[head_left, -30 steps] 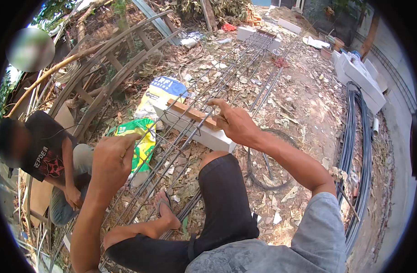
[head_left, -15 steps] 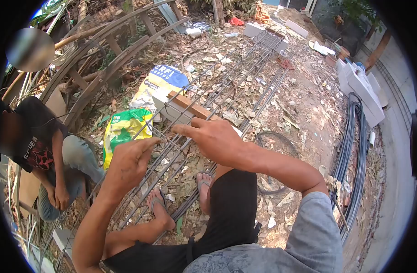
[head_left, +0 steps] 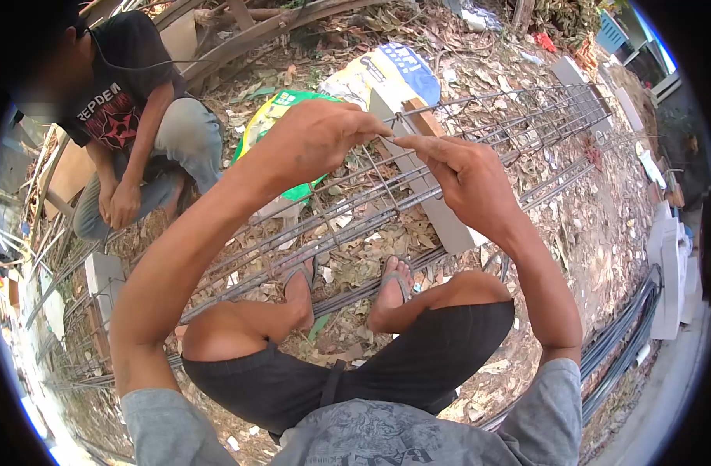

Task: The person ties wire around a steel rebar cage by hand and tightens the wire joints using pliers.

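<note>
My half-curled left hand (head_left: 316, 140) and right hand (head_left: 473, 182) nearly meet at the rebar cage (head_left: 386, 188). Whether they grip anything, I can't tell.

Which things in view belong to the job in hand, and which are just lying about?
Likely in use:
left hand
right hand
rebar cage
pale block under the cage
wooden strip

Apparently lying about:
green-yellow sack
blue-yellow sack
red scrap

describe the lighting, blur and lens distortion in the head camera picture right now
Head view: wide-lens look, dark round border, bluish fringe at the upper-right rim; head view: bright daylight, washed-out glare at the lower-left rim; head view: the other person's head is blurred, while the left hand and right hand look fairly clear.
</note>
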The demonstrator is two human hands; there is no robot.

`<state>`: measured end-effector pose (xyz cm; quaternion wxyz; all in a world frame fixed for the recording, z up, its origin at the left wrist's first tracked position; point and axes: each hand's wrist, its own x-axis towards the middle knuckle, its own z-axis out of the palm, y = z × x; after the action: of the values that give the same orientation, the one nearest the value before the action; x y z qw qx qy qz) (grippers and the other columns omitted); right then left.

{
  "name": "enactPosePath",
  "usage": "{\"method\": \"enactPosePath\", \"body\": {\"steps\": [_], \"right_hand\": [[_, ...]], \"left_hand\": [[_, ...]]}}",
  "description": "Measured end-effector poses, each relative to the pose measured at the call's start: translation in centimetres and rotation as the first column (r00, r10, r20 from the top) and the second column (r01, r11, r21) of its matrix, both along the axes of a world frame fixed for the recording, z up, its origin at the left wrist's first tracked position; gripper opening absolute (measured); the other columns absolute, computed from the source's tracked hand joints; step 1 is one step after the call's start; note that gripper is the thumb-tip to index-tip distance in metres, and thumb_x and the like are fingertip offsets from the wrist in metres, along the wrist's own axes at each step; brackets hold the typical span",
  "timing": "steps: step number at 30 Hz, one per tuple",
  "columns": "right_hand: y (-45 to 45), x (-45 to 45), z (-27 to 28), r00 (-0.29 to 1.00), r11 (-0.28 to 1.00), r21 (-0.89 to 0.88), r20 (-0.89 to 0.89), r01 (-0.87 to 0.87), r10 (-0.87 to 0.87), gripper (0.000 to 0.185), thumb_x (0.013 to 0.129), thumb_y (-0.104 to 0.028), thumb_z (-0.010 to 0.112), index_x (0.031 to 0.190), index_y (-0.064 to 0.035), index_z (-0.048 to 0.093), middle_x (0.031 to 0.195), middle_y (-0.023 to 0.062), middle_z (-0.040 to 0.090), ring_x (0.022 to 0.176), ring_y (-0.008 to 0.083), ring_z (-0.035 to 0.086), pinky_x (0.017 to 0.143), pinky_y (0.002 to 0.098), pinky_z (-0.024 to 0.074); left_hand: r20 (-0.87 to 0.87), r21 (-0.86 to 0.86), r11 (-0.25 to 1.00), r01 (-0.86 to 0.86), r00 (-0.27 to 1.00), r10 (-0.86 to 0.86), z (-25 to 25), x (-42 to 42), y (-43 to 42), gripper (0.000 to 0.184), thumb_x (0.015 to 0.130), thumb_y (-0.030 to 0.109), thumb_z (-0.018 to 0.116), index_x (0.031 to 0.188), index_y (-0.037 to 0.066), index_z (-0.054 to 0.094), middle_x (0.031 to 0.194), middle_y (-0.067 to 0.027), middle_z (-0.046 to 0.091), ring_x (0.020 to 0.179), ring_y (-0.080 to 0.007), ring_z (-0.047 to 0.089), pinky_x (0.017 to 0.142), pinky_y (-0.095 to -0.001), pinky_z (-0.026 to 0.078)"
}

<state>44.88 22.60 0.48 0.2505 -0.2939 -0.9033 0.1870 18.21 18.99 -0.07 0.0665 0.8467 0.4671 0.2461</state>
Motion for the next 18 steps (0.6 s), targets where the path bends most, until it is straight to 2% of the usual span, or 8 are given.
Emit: {"method": "enactPosePath", "body": {"steps": [1, 3, 5, 8, 10, 13, 16, 18], "right_hand": [[0.6, -0.2, 0.5, 0.999, 1.000, -0.014, 0.045, -0.012, 0.013, 0.033, 0.100, -0.005, 0.060, 0.128, -0.0149, 0.075, 0.100, 0.0190, 0.076, 0.080, 0.0326, 0.072, 0.075, 0.0426, 0.0560], [2.2, -0.4, 1.1, 0.997, 0.998, -0.053, 0.069, 0.031, -0.028, 0.031, 0.100, -0.006, 0.058, 0.125, -0.0131, 0.076, 0.102, 0.0200, 0.076, 0.088, 0.0359, 0.073, 0.079, 0.0458, 0.0557], [4.0, 0.2, 1.7, 0.989, 0.992, -0.063, 0.110, 0.107, -0.099, 0.032, 0.100, -0.007, 0.056, 0.125, -0.0113, 0.075, 0.107, 0.0202, 0.076, 0.094, 0.0369, 0.073, 0.087, 0.0484, 0.0551], [7.4, 2.0, 1.0, 0.953, 0.969, 0.148, 0.201, 0.200, -0.227, 0.031, 0.099, -0.009, 0.057, 0.124, -0.0109, 0.075, 0.112, 0.0181, 0.077, 0.099, 0.0356, 0.074, 0.091, 0.0468, 0.0551], [7.9, 1.2, 2.6, 0.853, 0.928, 0.031, 0.385, 0.370, -0.353, 0.030, 0.102, -0.015, 0.059, 0.127, -0.0141, 0.076, 0.116, 0.0151, 0.077, 0.100, 0.0316, 0.074, 0.094, 0.0437, 0.0554], [11.0, 1.6, -0.2, 0.902, 0.957, 0.098, 0.318, 0.273, -0.290, 0.030, 0.105, -0.024, 0.061, 0.131, -0.0187, 0.075, 0.113, 0.0114, 0.079, 0.090, 0.0245, 0.075, 0.086, 0.0418, 0.0577], [13.5, -1.4, -2.3, 0.861, 0.950, -0.022, 0.428, 0.312, -0.274, 0.028, 0.104, -0.023, 0.062, 0.128, -0.0183, 0.077, 0.111, 0.0112, 0.080, 0.089, 0.0249, 0.076, 0.085, 0.0413, 0.0585], [15.1, -4.8, -3.5, 0.833, 0.953, -0.061, 0.505, 0.298, -0.228, 0.027, 0.101, -0.021, 0.062, 0.123, -0.0203, 0.079, 0.108, 0.0131, 0.079, 0.092, 0.0326, 0.075, 0.085, 0.0437, 0.0579]], "left_hand": [[0.133, -0.029, 0.999, -0.035, 0.990, 0.039, -0.3, -0.4, 0.3, 0.031, 0.096, 0.009, 0.063, 0.125, 0.011, 0.075, 0.110, -0.0126, 0.076, 0.096, -0.0272, 0.074, 0.085, -0.0398, 0.058], [0.388, -0.096, 0.992, -0.085, 0.914, 0.116, -0.8, -1.1, 1.3, 0.032, 0.100, 0.014, 0.064, 0.130, 0.010, 0.073, 0.115, -0.0131, 0.076, 0.099, -0.0241, 0.075, 0.089, -0.0384, 0.057], [0.397, -0.180, 0.970, -0.164, 0.890, 0.224, -2.9, -3.9, 3.1, 0.034, 0.101, 0.020, 0.065, 0.133, 0.010, 0.072, 0.121, -0.0139, 0.075, 0.104, -0.0229, 0.073, 0.094, -0.0376, 0.056], [0.374, -0.374, 0.900, -0.224, 0.852, 0.367, -7.1, -8.2, 5.5, 0.037, 0.101, 0.024, 0.066, 0.134, 0.009, 0.071, 0.124, -0.0143, 0.075, 0.109, -0.0232, 0.072, 0.097, -0.0376, 0.055], [0.341, -0.468, 0.855, -0.224, 0.847, 0.408, -10.6, -9.9, 7.2, 0.038, 0.100, 0.026, 0.066, 0.133, 0.007, 0.072, 0.125, -0.0160, 0.074, 0.112, -0.0256, 0.072, 0.099, -0.0387, 0.054], [0.260, -0.531, 0.809, -0.253, 0.860, 0.440, -16.1, -10.7, 9.6, 0.040, 0.099, 0.029, 0.065, 0.128, 0.005, 0.074, 0.125, -0.0196, 0.074, 0.115, -0.0295, 0.072, 0.102, -0.0397, 0.054], [0.371, -0.652, 0.743, -0.148, 0.793, 0.483, -21.0, -9.5, 12.2, 0.047, 0.098, 0.034, 0.064, 0.130, 0.000, 0.071, 0.113, -0.0154, 0.077, 0.101, -0.0220, 0.072, 0.094, -0.0370, 0.055], [0.338, -0.691, 0.704, -0.164, 0.788, 0.515, -22.6, -8.7, 14.1, 0.051, 0.099, 0.038, 0.065, 0.132, 0.000, 0.070, 0.106, -0.0147, 0.077, 0.097, -0.0215, 0.072, 0.091, -0.0368, 0.055]]}}
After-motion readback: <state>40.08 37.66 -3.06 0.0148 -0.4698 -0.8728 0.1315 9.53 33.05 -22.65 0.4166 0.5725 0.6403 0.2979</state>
